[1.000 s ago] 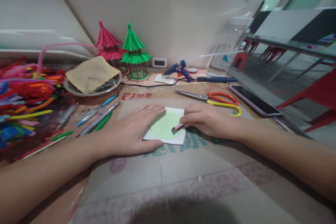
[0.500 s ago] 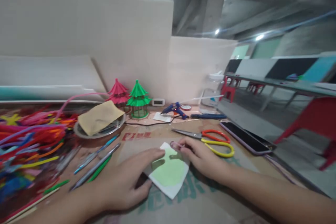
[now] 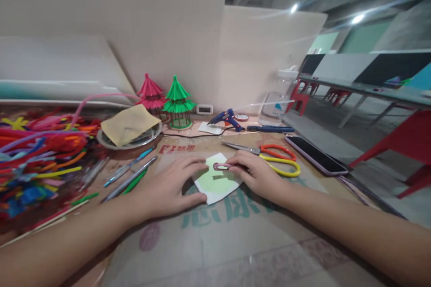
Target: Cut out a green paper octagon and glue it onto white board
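Observation:
A white paper with a light green patch [image 3: 218, 184] lies on the cardboard sheet [image 3: 188, 251] in front of me. My left hand [image 3: 175, 184] rests at its left edge, thumb and fingers spread apart, with nothing gripped between them. Pinched in the fingertips of my right hand [image 3: 254, 172] is a small pinkish loop [image 3: 221, 167], held just over the green patch, where it casts a shadow. Scissors with orange and yellow handles [image 3: 281, 166] lie right behind my right hand.
At the left are colourful pipe cleaners [image 3: 43, 161], pens [image 3: 129, 179] and a metal dish [image 3: 128, 143]. Behind stand red [image 3: 151, 94] and green [image 3: 177, 103] pagoda models, a glue gun [image 3: 226, 117] and a clear jug [image 3: 275, 101]. A phone [image 3: 314, 154] lies at the right.
The view has tilted down, so things sit higher in the picture. The paper has turned a little, and the pink loop is now over its green patch, further left relative to the paper.

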A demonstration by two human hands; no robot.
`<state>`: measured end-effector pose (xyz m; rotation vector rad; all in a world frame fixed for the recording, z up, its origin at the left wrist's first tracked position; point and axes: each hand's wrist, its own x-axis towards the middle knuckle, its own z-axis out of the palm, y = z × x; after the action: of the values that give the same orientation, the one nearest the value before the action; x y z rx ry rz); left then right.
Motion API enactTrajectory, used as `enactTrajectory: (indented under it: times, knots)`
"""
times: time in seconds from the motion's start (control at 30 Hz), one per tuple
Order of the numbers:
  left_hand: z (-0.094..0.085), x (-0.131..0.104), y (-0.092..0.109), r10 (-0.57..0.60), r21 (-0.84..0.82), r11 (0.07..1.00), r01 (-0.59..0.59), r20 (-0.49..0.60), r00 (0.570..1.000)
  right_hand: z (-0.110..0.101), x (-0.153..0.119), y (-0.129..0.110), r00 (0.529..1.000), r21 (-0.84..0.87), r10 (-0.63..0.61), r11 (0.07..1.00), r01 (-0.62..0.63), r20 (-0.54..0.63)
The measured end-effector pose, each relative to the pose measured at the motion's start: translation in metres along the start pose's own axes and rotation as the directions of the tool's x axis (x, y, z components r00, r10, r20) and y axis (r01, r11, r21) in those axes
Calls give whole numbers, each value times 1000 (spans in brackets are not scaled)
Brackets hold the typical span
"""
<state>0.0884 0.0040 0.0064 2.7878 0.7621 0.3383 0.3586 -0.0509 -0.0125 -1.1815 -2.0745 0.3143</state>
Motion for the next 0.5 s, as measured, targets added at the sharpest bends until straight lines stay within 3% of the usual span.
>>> enactTrajectory:
  times: [0.1, 0.23, 0.33, 0.5]
  knots:
    - [0, 3, 0, 15, -20, 1000, -15, 40, 999, 2, 3, 4, 997, -62, -61, 996, 64, 39]
    - [1, 5, -2, 18, -46, 999, -15, 48, 999, 4, 9, 5, 994, -143, -33, 989, 48, 109]
    - [2, 6, -2, 10, -38, 999, -9, 41, 999, 1, 10, 1, 980, -108, -48, 992, 69, 191]
    - [2, 5, -1, 8, -51, 999, -6, 35, 999, -4, 6, -8, 967, -46, -134, 988, 147, 217]
